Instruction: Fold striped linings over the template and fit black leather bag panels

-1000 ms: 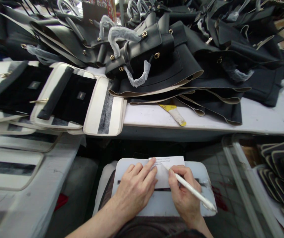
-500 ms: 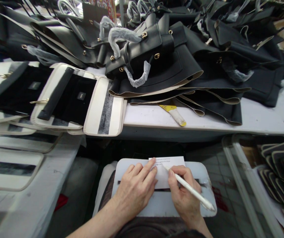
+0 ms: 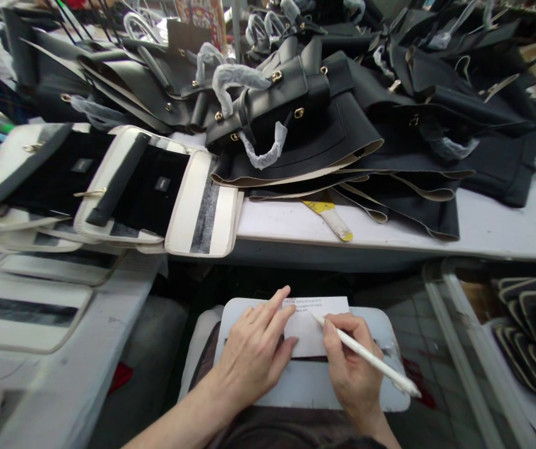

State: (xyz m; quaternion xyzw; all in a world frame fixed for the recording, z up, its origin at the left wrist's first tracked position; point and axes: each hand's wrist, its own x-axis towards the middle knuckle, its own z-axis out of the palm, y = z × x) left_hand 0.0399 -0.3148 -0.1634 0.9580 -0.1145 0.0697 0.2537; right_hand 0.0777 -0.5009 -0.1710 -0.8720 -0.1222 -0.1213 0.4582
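My right hand (image 3: 353,357) grips a white pen (image 3: 374,360), its tip at a small white sheet of paper (image 3: 312,337). Several lines of handwriting, too small to read, run across the upper part of the sheet. My left hand (image 3: 255,343) lies over the paper's left side, fingers stretched out and a little apart, the index finger raised toward the top edge. Beneath the paper, a pale rounded panel (image 3: 291,390) with a dark strip rests on my lap.
Black leather bag parts (image 3: 296,125) with plastic-wrapped handles are heaped on the white table (image 3: 277,218). A yellow-and-white scraper-like tool (image 3: 331,219) lies at its front edge. White panels (image 3: 202,206) lie left; dark panels (image 3: 534,330) are stacked right, beside a metal rail (image 3: 464,349).
The pen and my right hand have shifted slightly right. My left fingers have lifted and spread a little. The whole view has moved slightly, so the table things appear further right.
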